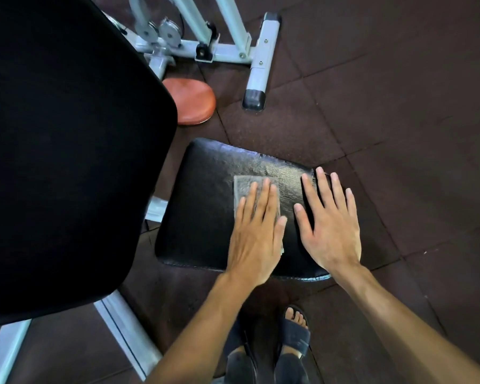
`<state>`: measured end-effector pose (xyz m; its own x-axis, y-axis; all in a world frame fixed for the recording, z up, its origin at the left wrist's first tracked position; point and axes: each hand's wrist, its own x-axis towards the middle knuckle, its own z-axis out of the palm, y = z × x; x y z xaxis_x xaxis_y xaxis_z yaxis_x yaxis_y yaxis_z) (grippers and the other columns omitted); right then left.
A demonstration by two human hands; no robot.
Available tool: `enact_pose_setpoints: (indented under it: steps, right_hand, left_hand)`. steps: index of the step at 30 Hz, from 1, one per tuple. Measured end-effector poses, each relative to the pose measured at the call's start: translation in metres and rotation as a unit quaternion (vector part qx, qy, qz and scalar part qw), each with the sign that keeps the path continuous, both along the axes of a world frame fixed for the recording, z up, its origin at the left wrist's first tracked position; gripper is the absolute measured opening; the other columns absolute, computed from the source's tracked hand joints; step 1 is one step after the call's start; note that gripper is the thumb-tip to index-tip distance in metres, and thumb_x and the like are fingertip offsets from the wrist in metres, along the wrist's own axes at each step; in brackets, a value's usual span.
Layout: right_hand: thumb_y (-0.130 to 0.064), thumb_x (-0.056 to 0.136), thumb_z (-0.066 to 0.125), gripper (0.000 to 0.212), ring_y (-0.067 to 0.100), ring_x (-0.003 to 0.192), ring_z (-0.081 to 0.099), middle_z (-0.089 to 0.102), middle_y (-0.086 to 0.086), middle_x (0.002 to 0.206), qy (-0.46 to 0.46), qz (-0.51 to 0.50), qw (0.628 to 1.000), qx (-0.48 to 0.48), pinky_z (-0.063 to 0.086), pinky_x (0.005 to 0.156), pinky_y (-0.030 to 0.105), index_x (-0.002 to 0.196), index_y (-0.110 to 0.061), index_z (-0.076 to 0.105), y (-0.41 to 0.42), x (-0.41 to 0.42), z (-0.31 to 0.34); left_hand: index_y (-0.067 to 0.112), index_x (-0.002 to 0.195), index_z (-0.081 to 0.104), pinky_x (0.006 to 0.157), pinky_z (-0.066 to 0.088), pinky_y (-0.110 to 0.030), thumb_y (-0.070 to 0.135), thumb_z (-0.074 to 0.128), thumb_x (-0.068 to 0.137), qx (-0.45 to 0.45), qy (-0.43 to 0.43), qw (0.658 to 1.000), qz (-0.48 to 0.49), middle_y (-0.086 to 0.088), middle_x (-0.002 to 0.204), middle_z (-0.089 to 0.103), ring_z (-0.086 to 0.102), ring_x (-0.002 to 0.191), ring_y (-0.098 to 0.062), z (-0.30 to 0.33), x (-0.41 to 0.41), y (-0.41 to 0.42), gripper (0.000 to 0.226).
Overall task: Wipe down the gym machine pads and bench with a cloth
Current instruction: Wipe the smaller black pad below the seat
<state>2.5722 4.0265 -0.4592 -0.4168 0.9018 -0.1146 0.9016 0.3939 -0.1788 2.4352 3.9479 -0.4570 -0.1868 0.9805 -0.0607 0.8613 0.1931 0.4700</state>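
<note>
A black seat pad of the gym machine lies below me, its surface creased and shiny. A small grey cloth rests flat on the pad near its middle. My left hand presses flat on the cloth, fingers stretched out, covering its lower part. My right hand lies flat and bare on the pad's right side, fingertips reaching the far right edge. A large black back pad rises at the left, close to the camera.
The machine's light grey steel frame with pulleys stands at the back. A round brown pad sits behind the seat. A frame rail runs along the lower left. My sandalled feet stand on dark rubber floor tiles.
</note>
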Motion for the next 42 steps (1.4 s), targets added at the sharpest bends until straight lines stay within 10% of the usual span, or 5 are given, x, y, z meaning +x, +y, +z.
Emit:
enact_pose_setpoints:
  steps: [3, 10, 23, 30, 42]
  right_hand:
    - [-0.049, 0.100, 0.022, 0.059, 0.020, 0.153, 0.004, 0.011, -0.002, 0.165, 0.031, -0.001, 1.000, -0.004, 0.015, 0.123, 0.049, 0.155, -0.028, 0.017, -0.001, 0.000, 0.000]
    - [-0.036, 0.105, 0.026, 0.055, 0.023, 0.152, -0.002, 0.005, 0.007, 0.164, 0.154, -0.014, 0.988, -0.015, 0.002, 0.124, 0.047, 0.155, -0.015, 0.017, -0.026, -0.090, 0.027]
    - [-0.037, 0.097, 0.026, 0.064, 0.025, 0.152, 0.007, 0.011, 0.009, 0.164, -0.039, -0.038, 0.999, 0.000, 0.018, 0.121, 0.052, 0.154, -0.010, 0.017, -0.020, -0.007, 0.011]
    - [-0.045, 0.101, 0.026, 0.069, 0.030, 0.152, 0.000, 0.004, 0.013, 0.164, 0.033, -0.016, 0.999, -0.015, 0.010, 0.124, 0.045, 0.155, -0.006, 0.008, -0.025, -0.099, 0.006]
    - [-0.008, 0.103, 0.033, 0.060, 0.011, 0.151, -0.008, -0.002, -0.005, 0.164, 0.111, 0.067, 0.981, -0.145, 0.012, 0.125, 0.034, 0.156, -0.016, 0.006, -0.072, 0.010, 0.033]
  left_hand:
    - [0.018, 0.157, 0.007, 0.125, 0.002, -0.035, 0.030, 0.023, 0.107, 0.036, -0.136, 0.990, 0.014, 0.006, 0.165, -0.002, -0.006, 0.151, -0.005, 0.010, -0.023, 0.010, 0.054]
    - [0.012, 0.155, 0.018, 0.125, 0.004, -0.042, 0.035, 0.014, 0.103, 0.027, 0.037, 0.991, 0.123, -0.004, 0.165, 0.010, 0.003, 0.153, -0.016, -0.019, -0.090, -0.012, 0.057]
    - [0.010, 0.155, 0.016, 0.125, 0.007, -0.038, 0.034, 0.014, 0.104, 0.012, 0.068, 0.987, 0.144, -0.004, 0.165, 0.006, 0.002, 0.153, -0.013, -0.021, -0.084, -0.015, 0.056]
    - [0.008, 0.155, 0.017, 0.125, 0.009, -0.041, 0.033, 0.015, 0.105, 0.009, 0.096, 0.986, 0.139, -0.006, 0.165, 0.008, 0.005, 0.153, -0.016, -0.025, -0.085, -0.015, 0.056]
    - [0.009, 0.155, 0.017, 0.124, 0.002, -0.044, 0.043, 0.003, 0.100, -0.056, 0.038, 0.996, 0.063, -0.005, 0.164, 0.005, -0.001, 0.152, -0.017, 0.017, -0.051, -0.034, 0.066]
